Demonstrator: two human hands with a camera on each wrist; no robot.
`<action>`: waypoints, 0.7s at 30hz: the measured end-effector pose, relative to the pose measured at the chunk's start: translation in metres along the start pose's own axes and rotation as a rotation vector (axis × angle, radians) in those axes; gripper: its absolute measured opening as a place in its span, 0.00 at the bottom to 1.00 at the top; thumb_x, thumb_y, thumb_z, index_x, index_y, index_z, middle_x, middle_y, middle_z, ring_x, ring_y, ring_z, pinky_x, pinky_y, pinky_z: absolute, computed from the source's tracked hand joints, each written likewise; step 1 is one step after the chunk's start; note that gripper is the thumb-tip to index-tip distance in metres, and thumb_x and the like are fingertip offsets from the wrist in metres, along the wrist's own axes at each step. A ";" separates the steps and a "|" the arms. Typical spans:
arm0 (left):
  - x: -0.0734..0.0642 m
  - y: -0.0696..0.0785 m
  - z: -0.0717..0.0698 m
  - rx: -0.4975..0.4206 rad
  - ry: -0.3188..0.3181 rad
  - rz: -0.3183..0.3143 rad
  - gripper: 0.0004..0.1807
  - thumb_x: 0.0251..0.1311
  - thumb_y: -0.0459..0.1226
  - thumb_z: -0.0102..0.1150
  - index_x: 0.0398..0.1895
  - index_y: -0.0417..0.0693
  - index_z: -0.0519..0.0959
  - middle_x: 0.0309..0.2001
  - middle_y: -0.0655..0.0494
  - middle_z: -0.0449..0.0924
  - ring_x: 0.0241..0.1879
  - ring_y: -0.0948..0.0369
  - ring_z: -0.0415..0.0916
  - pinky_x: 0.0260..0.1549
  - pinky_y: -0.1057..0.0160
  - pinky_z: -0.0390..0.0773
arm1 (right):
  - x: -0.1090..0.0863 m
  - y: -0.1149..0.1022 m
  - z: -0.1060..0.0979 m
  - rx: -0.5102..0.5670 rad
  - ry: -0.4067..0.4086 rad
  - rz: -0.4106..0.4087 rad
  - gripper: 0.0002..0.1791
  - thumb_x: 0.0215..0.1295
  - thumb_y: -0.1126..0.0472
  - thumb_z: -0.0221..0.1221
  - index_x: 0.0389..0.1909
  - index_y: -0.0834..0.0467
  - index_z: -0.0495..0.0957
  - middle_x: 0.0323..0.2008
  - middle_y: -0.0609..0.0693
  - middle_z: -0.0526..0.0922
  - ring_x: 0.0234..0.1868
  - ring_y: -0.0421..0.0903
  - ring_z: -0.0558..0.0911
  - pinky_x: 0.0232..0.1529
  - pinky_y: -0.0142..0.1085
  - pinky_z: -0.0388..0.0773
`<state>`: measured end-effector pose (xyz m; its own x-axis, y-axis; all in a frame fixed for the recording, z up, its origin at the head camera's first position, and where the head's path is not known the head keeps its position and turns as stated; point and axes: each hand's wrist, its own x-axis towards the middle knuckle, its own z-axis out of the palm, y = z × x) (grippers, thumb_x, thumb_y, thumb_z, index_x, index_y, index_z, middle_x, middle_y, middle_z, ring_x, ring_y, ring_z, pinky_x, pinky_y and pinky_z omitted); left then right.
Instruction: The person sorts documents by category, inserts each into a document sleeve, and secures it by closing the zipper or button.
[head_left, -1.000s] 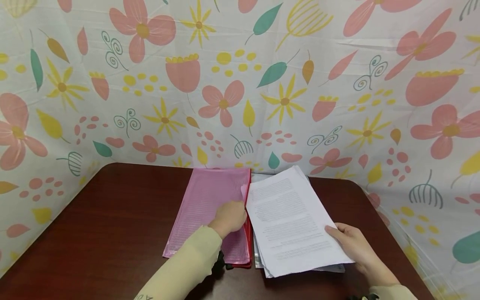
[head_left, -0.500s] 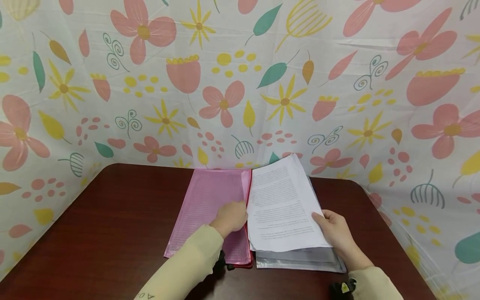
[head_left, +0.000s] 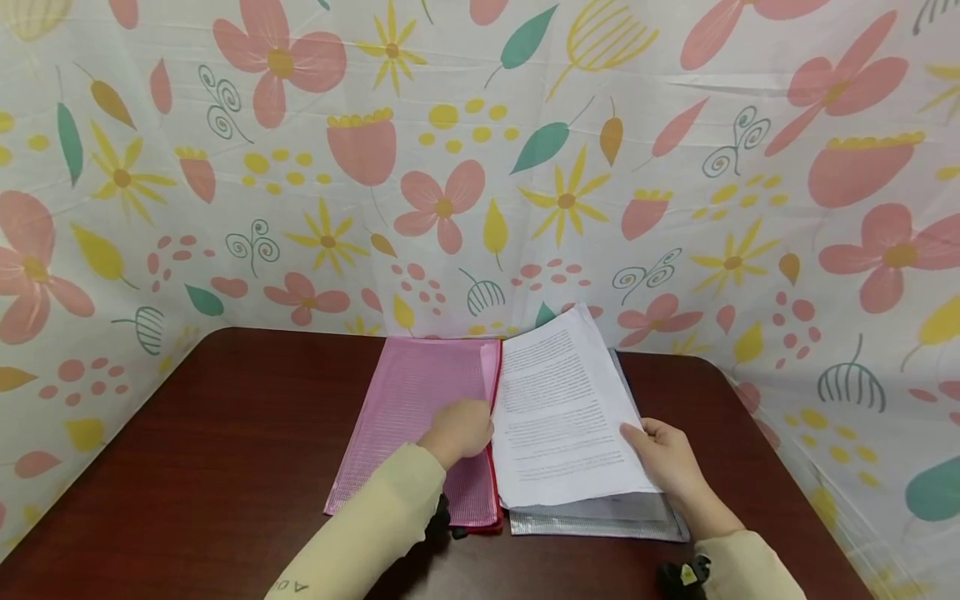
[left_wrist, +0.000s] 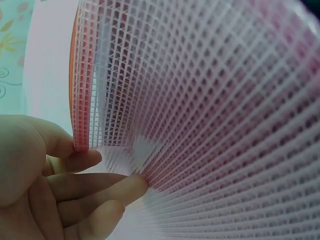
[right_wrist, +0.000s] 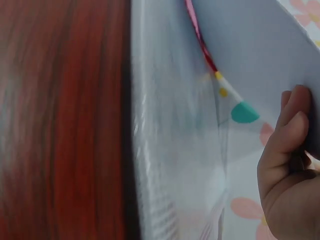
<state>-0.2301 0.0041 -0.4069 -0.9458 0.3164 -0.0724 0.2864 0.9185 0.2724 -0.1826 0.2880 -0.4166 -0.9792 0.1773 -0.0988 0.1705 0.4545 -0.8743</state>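
Note:
A pink mesh zipper folder (head_left: 405,396) lies on the table, its red-trimmed edge facing right. My left hand (head_left: 459,429) pinches that edge between thumb and index finger; in the left wrist view the mesh (left_wrist: 210,125) bulges away beside the other fingers. With my right hand (head_left: 667,462) I grip the right edge of some printed paper sheets (head_left: 558,408), tilted up, their left side against the folder's red edge. Whether that side is inside the folder is hidden. Beneath the sheets lies a grey mesh folder (head_left: 600,525), its shiny surface (right_wrist: 170,125) filling much of the right wrist view.
The dark brown table (head_left: 202,450) extends to the left of the pink folder and to the front. A flower-patterned cloth (head_left: 450,167) hangs along the table's back edge and right side.
My right hand has moved left and away from me with the paper sheets, uncovering the front of the grey folder. My left hand stays at the pink folder's edge.

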 end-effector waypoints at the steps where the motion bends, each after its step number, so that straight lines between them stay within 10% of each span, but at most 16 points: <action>1: 0.000 0.001 0.000 0.004 -0.002 -0.002 0.11 0.62 0.38 0.50 0.22 0.46 0.74 0.26 0.53 0.78 0.23 0.60 0.69 0.21 0.59 0.71 | -0.001 -0.001 0.001 0.016 -0.001 0.011 0.26 0.69 0.50 0.52 0.50 0.71 0.72 0.27 0.50 0.84 0.22 0.41 0.81 0.22 0.35 0.78; 13: 0.001 0.004 0.002 0.038 0.013 0.005 0.10 0.62 0.39 0.51 0.27 0.45 0.78 0.31 0.52 0.82 0.26 0.61 0.72 0.22 0.57 0.75 | -0.006 -0.005 0.014 0.143 -0.025 0.084 0.27 0.71 0.53 0.50 0.57 0.73 0.67 0.29 0.48 0.83 0.26 0.39 0.82 0.26 0.34 0.80; 21: 0.001 0.000 0.000 -0.006 0.009 0.013 0.09 0.60 0.38 0.52 0.24 0.45 0.75 0.26 0.53 0.78 0.23 0.60 0.69 0.20 0.61 0.71 | -0.002 -0.011 0.006 0.422 -0.109 0.179 0.31 0.72 0.55 0.48 0.64 0.74 0.57 0.28 0.40 0.82 0.29 0.34 0.83 0.30 0.29 0.80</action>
<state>-0.2306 0.0044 -0.4067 -0.9434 0.3263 -0.0598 0.2981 0.9129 0.2790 -0.1832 0.2775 -0.4090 -0.9481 0.1173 -0.2957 0.3006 0.0264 -0.9534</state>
